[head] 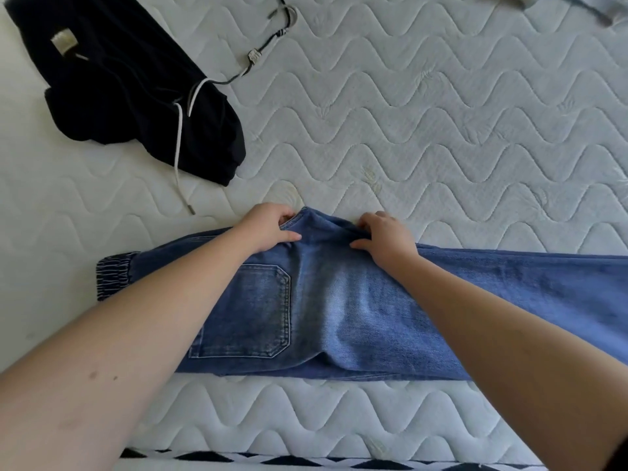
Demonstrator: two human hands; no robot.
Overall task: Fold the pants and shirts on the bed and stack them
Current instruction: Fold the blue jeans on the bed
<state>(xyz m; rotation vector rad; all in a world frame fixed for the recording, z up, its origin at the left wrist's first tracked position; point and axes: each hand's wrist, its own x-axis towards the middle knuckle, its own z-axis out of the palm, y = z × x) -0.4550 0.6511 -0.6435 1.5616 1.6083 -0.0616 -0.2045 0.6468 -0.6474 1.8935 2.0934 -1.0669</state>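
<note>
Blue jeans (339, 307) lie folded lengthwise across the near part of the white quilted mattress (424, 124), back pocket up, elastic waistband at the left, legs running off to the right. My left hand (270, 229) pinches the jutting crotch corner at the jeans' far edge. My right hand (385, 237) grips the same far edge just to the right, fingers curled into the denim. A folded black garment (122, 83) with white drawstrings lies at the far left.
A thin dark cord with small beads (268, 45) trails on the mattress beside the black garment. A light grey-blue garment (577, 5) shows at the top right corner. The mattress's black-and-white patterned front edge (306, 462) runs along the bottom.
</note>
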